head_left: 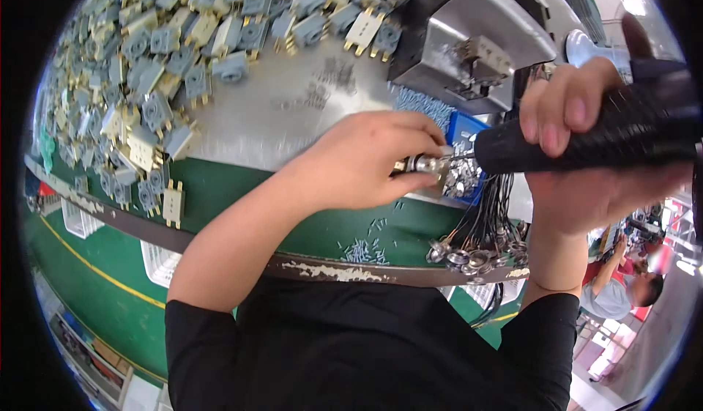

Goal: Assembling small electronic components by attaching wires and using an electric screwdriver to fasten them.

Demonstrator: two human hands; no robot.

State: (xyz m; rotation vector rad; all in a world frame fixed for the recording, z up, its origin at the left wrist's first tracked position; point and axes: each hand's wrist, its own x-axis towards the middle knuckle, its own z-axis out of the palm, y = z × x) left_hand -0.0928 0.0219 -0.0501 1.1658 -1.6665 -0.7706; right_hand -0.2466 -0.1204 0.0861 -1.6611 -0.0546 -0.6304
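Note:
My left hand is closed, its thumb and fingers pinching a small silvery metal fitting that is mostly hidden by the fingers. My right hand wraps round a black electric screwdriver, held almost level and partly blurred. The screwdriver's thin bit points left and reaches the fitting; whether it sits on a screw is too small to tell. Just behind the bit is a blue tray of small shiny metal pieces, and beyond it a pile of small bluish screws.
Grey and cream plug parts with brass pins are heaped at the left. A bent metal fixture stands at the back. Loose screws and black wires with round metal ends lie near the front edge. Another person is at the right.

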